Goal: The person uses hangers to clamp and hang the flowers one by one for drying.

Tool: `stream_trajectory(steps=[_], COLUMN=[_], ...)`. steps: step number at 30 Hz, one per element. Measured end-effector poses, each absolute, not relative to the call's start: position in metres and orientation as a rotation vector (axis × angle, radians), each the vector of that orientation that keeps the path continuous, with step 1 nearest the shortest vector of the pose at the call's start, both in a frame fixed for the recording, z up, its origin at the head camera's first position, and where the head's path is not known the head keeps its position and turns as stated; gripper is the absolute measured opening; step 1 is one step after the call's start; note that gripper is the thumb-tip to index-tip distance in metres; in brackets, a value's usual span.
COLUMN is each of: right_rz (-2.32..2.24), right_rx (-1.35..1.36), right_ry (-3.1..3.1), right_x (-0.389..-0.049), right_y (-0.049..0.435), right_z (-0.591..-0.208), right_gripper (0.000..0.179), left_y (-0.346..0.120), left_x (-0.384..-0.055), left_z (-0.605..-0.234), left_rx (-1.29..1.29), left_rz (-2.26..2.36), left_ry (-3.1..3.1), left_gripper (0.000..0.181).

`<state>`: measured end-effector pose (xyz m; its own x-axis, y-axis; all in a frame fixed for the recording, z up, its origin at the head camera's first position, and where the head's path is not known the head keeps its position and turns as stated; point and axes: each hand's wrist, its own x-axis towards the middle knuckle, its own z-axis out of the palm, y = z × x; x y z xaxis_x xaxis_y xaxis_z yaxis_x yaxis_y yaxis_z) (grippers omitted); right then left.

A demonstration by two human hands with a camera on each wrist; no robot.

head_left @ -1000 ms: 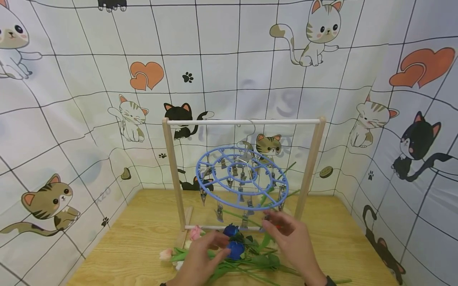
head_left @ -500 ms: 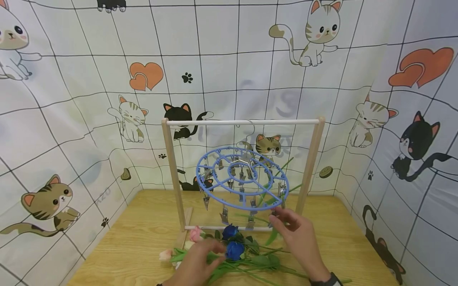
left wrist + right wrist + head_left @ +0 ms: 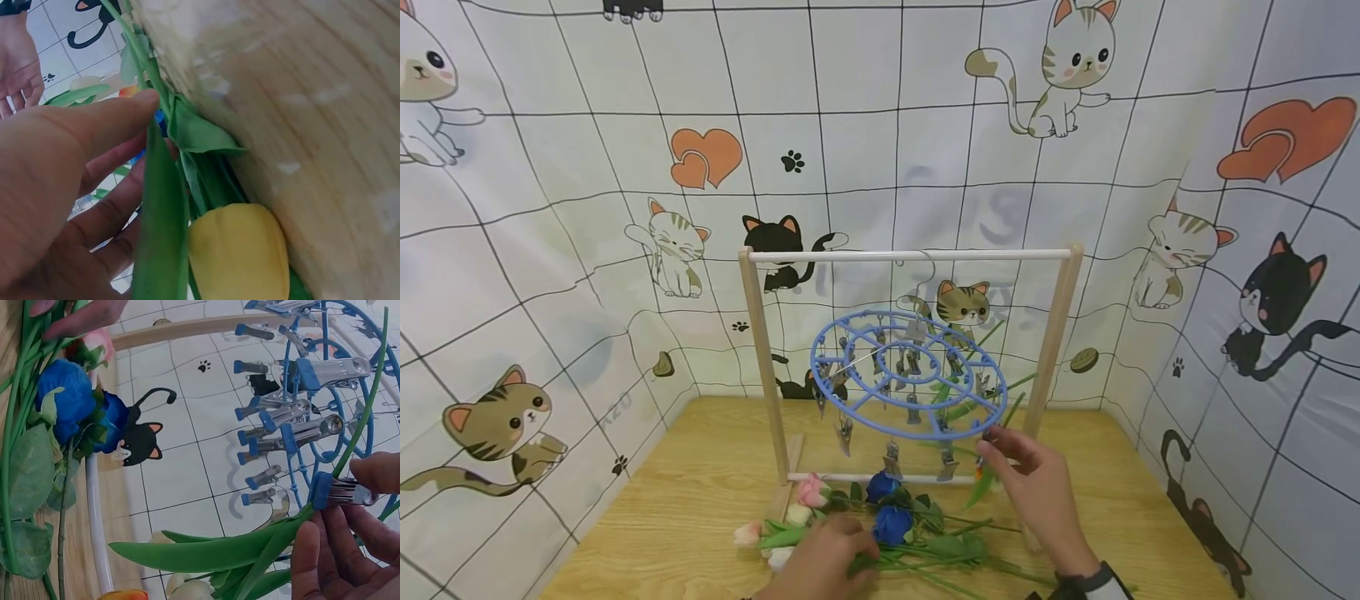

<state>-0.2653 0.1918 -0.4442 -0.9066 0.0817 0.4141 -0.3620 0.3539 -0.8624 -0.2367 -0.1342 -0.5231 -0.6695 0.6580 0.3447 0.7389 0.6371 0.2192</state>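
In the head view, my right hand (image 3: 1041, 487) pinches a metal clip at the right rim of the round blue hanger (image 3: 917, 433). The right wrist view shows this blue-tipped clip (image 3: 340, 490) around a green stem (image 3: 369, 406), with long leaves (image 3: 187, 553) below. My left hand (image 3: 827, 558) is low over the flowers lying on the table. Its thumb touches a green stem beside a long leaf (image 3: 164, 219); the fingers lie behind the leaf, apart from the thumb. A yellow tulip (image 3: 240, 253) is near it. Two blue roses (image 3: 892, 525) lie beside this hand.
A wooden stand (image 3: 763, 367) with a white top bar (image 3: 850, 257) carries the hanger and its several dangling clips. Pink rose (image 3: 811, 490) and pale tulips (image 3: 747, 534) lie at the left on the wooden table (image 3: 655, 500). A cat-print cloth (image 3: 850, 150) surrounds the table.
My left hand has lowered from beside the blue roses to the green stems. My right hand has moved slightly right with the clip, and the hanger has turned.
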Motion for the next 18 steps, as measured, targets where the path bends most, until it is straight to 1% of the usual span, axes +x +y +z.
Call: stream_trajectory(steps=[4, 10, 18], right_rz=[1.516, 1.569, 1.613], right_rx=[0.232, 0.222, 0.241], right_ry=[-2.245, -2.219, -2.167], right_x=[-0.268, -0.269, -0.266], right_y=[0.195, 0.197, 0.201], right_z=[-0.445, -0.445, -0.448], right_gripper=[0.033, 0.033, 0.034], left_y=[-0.132, -0.131, -0.127], left_x=[-0.238, -0.24, -0.239], left_z=[-0.527, -0.535, -0.535], left_rx=[-1.15, -1.166, -1.145], left_rz=[-0.475, -0.422, -0.433], left_ry=[-2.621, -2.561, -2.488], left_gripper=[0.011, 0.011, 0.007])
